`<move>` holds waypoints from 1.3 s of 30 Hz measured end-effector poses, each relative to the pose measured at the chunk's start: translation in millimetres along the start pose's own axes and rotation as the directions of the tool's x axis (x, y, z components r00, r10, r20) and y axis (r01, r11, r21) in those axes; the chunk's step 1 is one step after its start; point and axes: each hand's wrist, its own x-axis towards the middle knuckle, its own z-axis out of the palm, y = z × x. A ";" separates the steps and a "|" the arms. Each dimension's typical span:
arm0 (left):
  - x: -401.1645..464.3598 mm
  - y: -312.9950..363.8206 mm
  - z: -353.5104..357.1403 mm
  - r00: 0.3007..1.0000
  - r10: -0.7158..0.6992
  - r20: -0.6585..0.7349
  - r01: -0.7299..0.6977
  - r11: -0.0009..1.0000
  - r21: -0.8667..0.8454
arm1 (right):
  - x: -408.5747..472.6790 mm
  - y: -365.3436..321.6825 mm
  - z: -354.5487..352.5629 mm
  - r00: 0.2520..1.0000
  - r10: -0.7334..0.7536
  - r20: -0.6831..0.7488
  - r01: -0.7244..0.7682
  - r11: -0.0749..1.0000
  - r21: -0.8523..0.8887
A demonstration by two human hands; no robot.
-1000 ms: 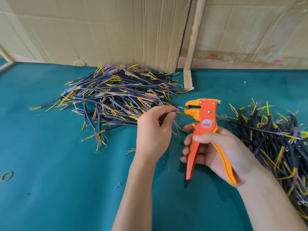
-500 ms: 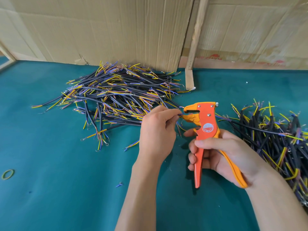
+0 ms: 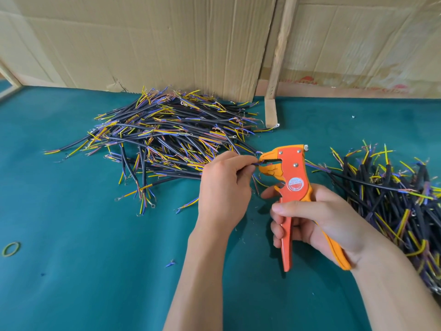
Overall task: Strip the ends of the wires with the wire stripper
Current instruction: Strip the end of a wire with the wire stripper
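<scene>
Gripping: right hand (image 3: 317,218) closed on orange wire stripper (image 3: 292,185) handles
Pinching: left hand (image 3: 224,187) feeds wire end (image 3: 255,164) into stripper's mouth
Label: round red sticker (image 3: 296,184), writing unreadable
Surroundings: wire piles (image 3: 167,142) either side on green counter (image 3: 83,259); cardboard (image 3: 143,39) behind

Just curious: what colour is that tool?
Orange stripper, with yellower handle and jaws; clear in the head view.

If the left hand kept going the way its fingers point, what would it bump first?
Probably the orange wire stripper. The left hand pinches a wire end pointing right, at the stripper's open beak, held by the right hand. The gap looks tiny, though depth is uncertain.
</scene>
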 end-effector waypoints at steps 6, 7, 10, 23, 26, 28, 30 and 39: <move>0.0 2.9 -2.1 0.999 -0.034 -0.007 0.034 0.999 -0.021 | 1.7 1.4 1.8 0.999 -0.032 -0.034 0.031 0.999 -0.021; 0.2 3.0 -2.1 0.999 -0.036 -0.012 0.036 0.999 -0.020 | 2.2 1.7 2.2 0.999 -0.034 -0.035 0.034 0.999 -0.024; 1.2 2.6 -1.9 0.999 -0.041 -0.035 0.041 0.999 -0.018 | 2.7 2.0 2.6 0.999 -0.037 -0.035 0.036 0.999 -0.036; 0.3 3.3 -0.4 0.995 -0.070 -0.072 0.066 0.996 -0.060 | 3.0 2.0 3.9 0.999 -0.036 -0.024 0.035 0.999 -0.028; 0.4 3.0 -0.1 0.995 -0.074 -0.065 0.069 0.995 -0.075 | 4.2 2.6 4.0 0.999 -0.038 -0.027 0.038 0.999 -0.024; 0.8 2.5 0.0 0.996 -0.075 -0.055 0.070 0.994 -0.082 | 4.9 3.0 4.0 0.998 -0.047 -0.033 0.047 0.999 -0.013; 1.2 1.9 -0.5 0.996 -0.074 -0.043 0.070 0.994 -0.086 | 5.0 3.4 3.7 0.998 -0.056 -0.039 0.056 0.998 -0.002; 1.3 0.2 -0.9 0.996 -0.085 -0.030 0.081 0.990 -0.112 | 2.6 2.1 1.1 0.999 -0.039 0.006 0.039 0.999 0.017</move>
